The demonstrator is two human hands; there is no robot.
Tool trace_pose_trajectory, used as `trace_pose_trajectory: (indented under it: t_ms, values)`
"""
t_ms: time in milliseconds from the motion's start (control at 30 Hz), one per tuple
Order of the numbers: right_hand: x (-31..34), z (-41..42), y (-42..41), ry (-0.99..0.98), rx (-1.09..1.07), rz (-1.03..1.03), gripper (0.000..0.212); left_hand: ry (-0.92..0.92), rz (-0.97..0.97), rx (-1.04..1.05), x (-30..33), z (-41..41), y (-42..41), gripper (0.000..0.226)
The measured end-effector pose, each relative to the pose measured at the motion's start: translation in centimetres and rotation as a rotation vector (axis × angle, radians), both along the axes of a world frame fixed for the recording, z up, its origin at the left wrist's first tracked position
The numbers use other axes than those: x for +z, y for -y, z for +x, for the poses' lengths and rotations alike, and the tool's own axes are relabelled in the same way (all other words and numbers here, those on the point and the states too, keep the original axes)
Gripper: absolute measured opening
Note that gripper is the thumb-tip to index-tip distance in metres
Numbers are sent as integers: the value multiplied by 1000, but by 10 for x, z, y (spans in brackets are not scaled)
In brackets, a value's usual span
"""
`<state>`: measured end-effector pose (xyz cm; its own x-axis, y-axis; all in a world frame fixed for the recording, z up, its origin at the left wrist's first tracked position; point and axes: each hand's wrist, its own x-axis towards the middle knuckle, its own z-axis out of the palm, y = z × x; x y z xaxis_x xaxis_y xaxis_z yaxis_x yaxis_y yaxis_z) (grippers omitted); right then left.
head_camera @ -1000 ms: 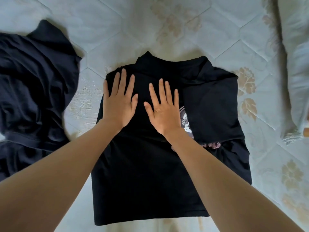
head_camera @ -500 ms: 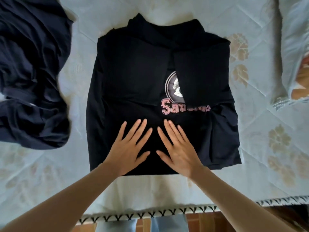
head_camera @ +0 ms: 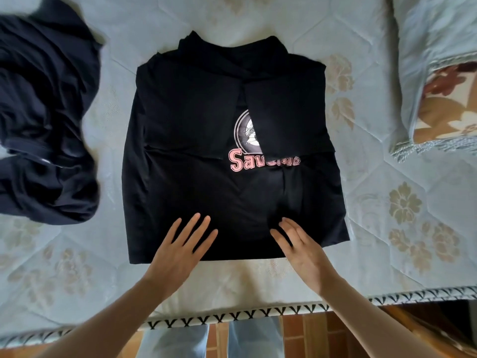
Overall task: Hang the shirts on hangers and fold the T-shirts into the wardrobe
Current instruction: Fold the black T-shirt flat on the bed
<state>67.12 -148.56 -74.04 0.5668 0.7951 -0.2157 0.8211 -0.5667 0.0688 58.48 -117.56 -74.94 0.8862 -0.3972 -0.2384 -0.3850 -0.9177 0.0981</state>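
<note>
A black T-shirt (head_camera: 196, 140) with a pink and white print lies flat on the mattress, both sides folded in over its middle. My left hand (head_camera: 183, 249) rests flat on its near hem, fingers spread, holding nothing. My right hand (head_camera: 299, 249) lies at the hem to the right, fingers together and slightly tilted, touching the cloth with nothing gripped.
A crumpled dark navy garment (head_camera: 44, 120) lies in a heap at the left. The pale quilted mattress (head_camera: 387, 202) has a patterned near edge (head_camera: 232, 317). A pillow (head_camera: 438, 86) sits at the far right. Tiled floor and my legs show below.
Both hands slid from the shirt's chest down to its near hem and moved a little apart. The view has tilted down toward the mattress edge.
</note>
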Motion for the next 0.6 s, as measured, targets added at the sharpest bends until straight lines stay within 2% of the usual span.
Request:
trace_pose_trajectory:
  t_ms: [133, 233, 300, 433, 600]
  values:
    - [7, 11, 3, -40, -279, 66, 54, -9, -33, 86, 5, 5, -4, 88]
    - [14, 20, 8, -74, -438, -11, 49, -37, -31, 199, 13, 14, -10, 65]
    - [18, 25, 10, -87, -481, -57, 50, -71, -34, 244, 18, 20, -15, 54]
    - [27, 31, 5, -170, -511, -146, 52, -199, -39, 288, 27, 26, -21, 53]
    - [39, 45, 5, -267, -593, -126, 43, -308, -78, 432, 42, 43, -32, 46]
